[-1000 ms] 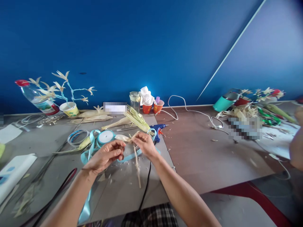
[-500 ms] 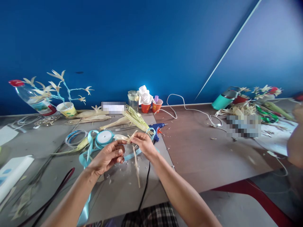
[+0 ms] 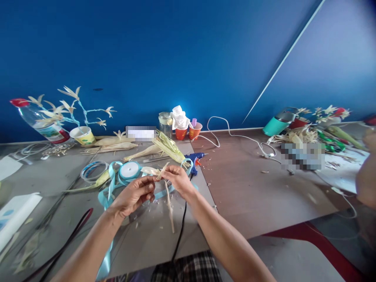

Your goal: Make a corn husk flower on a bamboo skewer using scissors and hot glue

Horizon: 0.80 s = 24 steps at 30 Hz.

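Note:
Both my hands meet over the grey table (image 3: 152, 235) and pinch a pale dried corn-husk piece (image 3: 160, 172) with a thin stick (image 3: 169, 209) hanging down from it. My left hand (image 3: 135, 194) has its fingers curled closed at the husk's left side. My right hand (image 3: 178, 179) grips the husk from the right. A light-blue ribbon spool (image 3: 130, 170) lies just behind my left hand, its ribbon (image 3: 105, 250) trailing toward me. A blue glue gun (image 3: 195, 160) rests behind my right hand, its black cord (image 3: 179, 235) running under my wrist.
Corn husks (image 3: 169, 147), a husk-flower branch in a cup (image 3: 84, 135), a plastic bottle (image 3: 44, 125), a jar and red cups (image 3: 188, 131) line the back. A white cable (image 3: 235, 137) crosses the brown board (image 3: 258, 192). Another person's arm (image 3: 366, 184) is at right.
My hands have shifted slightly up and away with the husk; the left hand's fingers moved closer to the right hand. The view dipped a little.

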Each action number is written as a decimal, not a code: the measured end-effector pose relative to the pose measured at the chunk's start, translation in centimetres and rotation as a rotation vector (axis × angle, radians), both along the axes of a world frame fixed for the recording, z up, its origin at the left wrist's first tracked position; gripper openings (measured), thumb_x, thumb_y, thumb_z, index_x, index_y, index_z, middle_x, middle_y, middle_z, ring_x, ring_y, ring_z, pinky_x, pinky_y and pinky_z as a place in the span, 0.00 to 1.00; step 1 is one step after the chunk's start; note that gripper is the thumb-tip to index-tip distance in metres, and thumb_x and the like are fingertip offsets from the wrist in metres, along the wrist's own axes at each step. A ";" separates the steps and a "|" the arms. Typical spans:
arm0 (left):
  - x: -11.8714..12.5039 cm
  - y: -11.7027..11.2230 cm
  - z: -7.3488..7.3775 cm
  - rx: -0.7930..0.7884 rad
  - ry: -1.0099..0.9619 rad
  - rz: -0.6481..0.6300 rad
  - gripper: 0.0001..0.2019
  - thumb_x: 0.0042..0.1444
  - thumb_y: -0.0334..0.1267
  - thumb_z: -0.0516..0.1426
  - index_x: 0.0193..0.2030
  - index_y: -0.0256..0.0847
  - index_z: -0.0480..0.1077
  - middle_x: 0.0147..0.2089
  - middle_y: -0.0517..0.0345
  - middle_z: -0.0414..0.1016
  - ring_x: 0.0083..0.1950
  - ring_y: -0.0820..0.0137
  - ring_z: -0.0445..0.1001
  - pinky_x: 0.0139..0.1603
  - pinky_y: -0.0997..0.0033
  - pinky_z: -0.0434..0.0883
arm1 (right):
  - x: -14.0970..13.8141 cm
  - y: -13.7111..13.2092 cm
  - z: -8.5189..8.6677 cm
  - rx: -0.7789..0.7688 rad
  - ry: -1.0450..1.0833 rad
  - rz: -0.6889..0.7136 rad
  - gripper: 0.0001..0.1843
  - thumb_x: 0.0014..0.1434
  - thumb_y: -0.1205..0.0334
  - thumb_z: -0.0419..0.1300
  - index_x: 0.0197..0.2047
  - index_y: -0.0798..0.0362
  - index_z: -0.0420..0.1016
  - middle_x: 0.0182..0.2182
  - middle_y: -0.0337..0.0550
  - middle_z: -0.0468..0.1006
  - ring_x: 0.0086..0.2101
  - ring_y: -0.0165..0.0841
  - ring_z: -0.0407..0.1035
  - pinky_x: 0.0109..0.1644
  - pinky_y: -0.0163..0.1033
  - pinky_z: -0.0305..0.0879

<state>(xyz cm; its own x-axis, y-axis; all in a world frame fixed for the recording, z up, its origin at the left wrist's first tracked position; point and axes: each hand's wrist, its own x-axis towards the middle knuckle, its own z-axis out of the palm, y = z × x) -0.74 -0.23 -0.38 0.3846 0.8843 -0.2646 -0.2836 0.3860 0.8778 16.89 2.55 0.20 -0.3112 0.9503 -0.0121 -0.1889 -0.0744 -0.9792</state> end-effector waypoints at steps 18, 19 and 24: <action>0.2 0.0 0.1 -0.009 0.015 0.001 0.13 0.46 0.36 0.65 0.40 0.37 0.75 0.23 0.66 0.62 0.20 0.81 0.61 0.28 0.73 0.64 | -0.3 0.2 -0.6 -0.017 -0.011 -0.014 0.11 0.46 0.55 0.62 0.23 0.55 0.74 0.23 0.40 0.78 0.30 0.32 0.70 0.38 0.36 0.64; 0.2 0.0 0.1 -0.010 0.014 0.000 0.13 0.46 0.36 0.65 0.40 0.37 0.75 0.23 0.66 0.62 0.20 0.81 0.61 0.28 0.73 0.64 | -0.3 0.2 -0.7 -0.019 -0.017 -0.020 0.11 0.46 0.55 0.62 0.23 0.55 0.74 0.23 0.40 0.78 0.28 0.31 0.70 0.37 0.35 0.63; 0.3 -0.1 0.2 -0.017 0.009 0.020 0.14 0.45 0.36 0.66 0.39 0.36 0.75 0.23 0.66 0.63 0.20 0.80 0.61 0.27 0.72 0.63 | -0.3 0.2 -0.9 -0.013 -0.011 -0.022 0.11 0.47 0.55 0.61 0.23 0.54 0.74 0.23 0.40 0.78 0.29 0.31 0.70 0.37 0.35 0.64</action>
<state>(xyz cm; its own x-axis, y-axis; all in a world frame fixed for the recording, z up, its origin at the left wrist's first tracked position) -0.44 -0.30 -0.14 0.3645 0.8871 -0.2833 -0.2839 0.3955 0.8735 16.58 2.78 -0.65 -0.2902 0.9566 -0.0278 -0.1800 -0.0830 -0.9802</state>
